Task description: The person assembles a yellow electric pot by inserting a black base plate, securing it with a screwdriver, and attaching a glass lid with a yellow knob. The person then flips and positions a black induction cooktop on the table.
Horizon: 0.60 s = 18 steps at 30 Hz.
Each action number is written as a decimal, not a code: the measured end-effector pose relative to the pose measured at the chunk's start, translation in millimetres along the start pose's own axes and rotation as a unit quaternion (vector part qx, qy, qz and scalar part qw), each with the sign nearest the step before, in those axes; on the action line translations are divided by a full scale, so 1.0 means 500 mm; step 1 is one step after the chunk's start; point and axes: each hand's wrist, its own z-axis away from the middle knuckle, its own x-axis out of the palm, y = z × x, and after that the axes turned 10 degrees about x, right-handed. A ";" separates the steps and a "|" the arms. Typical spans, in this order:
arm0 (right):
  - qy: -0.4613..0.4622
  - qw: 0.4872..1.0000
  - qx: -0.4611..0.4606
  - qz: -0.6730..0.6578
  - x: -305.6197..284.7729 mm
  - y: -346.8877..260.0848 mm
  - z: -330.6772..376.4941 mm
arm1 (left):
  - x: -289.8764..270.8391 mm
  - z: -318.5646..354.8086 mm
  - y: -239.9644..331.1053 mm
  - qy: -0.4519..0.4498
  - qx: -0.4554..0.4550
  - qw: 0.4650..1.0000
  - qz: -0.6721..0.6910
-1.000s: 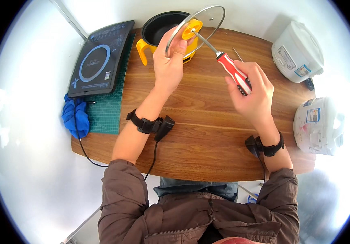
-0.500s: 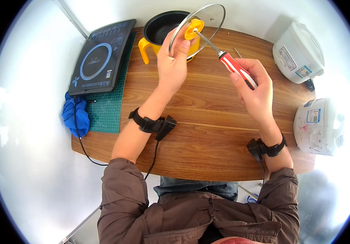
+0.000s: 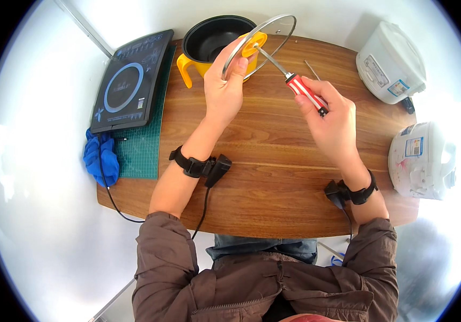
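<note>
My left hand [image 3: 224,91] grips a round glass lid [image 3: 279,33] with a metal rim, tilted up on edge, fingers around its yellow knob [image 3: 254,44]. In my right hand [image 3: 333,121] is a screwdriver [image 3: 301,88] with a red, white and black handle. Its shaft slants up to the left, and the tip meets the centre of the knob. Behind the lid stands a yellow pot [image 3: 209,43] with a black inside and a side handle; the lid and my left hand cover part of it. The screw at the tip is too small to make out.
An induction cooker [image 3: 134,83] sits at the left on a green cutting mat [image 3: 143,155], beside a blue cloth [image 3: 101,161]. Two white rice cookers [image 3: 391,64] stand along the right edge. A thin rod [image 3: 311,68] lies on the wooden table [image 3: 273,198].
The screwdriver handle has turned, and my right fingers have shifted along it, slightly up and left. Its tip remains at the knob, while my left hand still holds the lid.
</note>
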 end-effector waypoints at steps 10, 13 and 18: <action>-0.143 0.919 0.265 -0.256 -0.028 -0.023 -0.014 | 0.004 -0.002 0.001 0.004 0.002 1.000 0.014; -0.154 0.903 0.279 -0.289 -0.030 -0.020 -0.016 | 0.005 -0.001 0.002 0.004 0.006 1.000 0.007; -0.169 0.880 0.300 -0.326 -0.033 -0.021 -0.018 | 0.002 0.001 0.003 -0.003 0.007 1.000 0.000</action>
